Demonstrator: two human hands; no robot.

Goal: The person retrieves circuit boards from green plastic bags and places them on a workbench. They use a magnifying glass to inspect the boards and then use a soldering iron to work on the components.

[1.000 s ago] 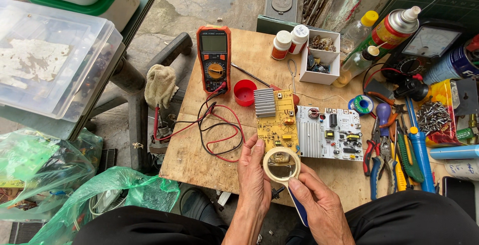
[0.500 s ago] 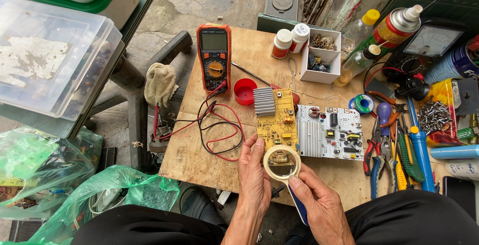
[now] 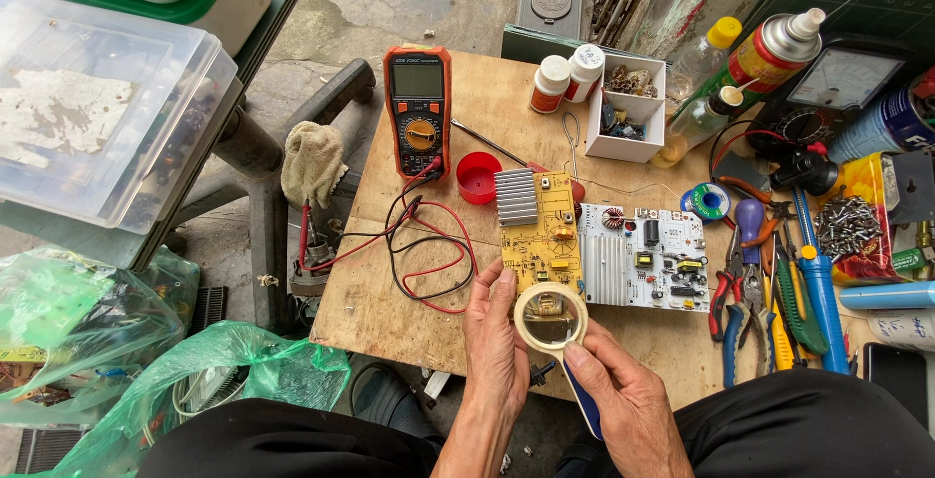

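Two boards lie side by side on the table (image 3: 390,303); I hold a magnifier (image 3: 551,315) over the yellow board (image 3: 539,244), right hand (image 3: 628,405) closed on its handle, left hand (image 3: 495,337) cupping its rim. Meter (image 3: 418,108) leads lie unused left of that board: I judge inspection under way, probing not begun

tape roll (image 3: 551,314) shifted a little up the frame since a second ago, now overlapping lower edge of yellow circuit board (image 3: 539,235) at centre; left hand (image 3: 495,337) and right hand (image 3: 623,402) moved up with it; left fingers (image 3: 503,283) now reach the board's lower left corner; view barely shifted
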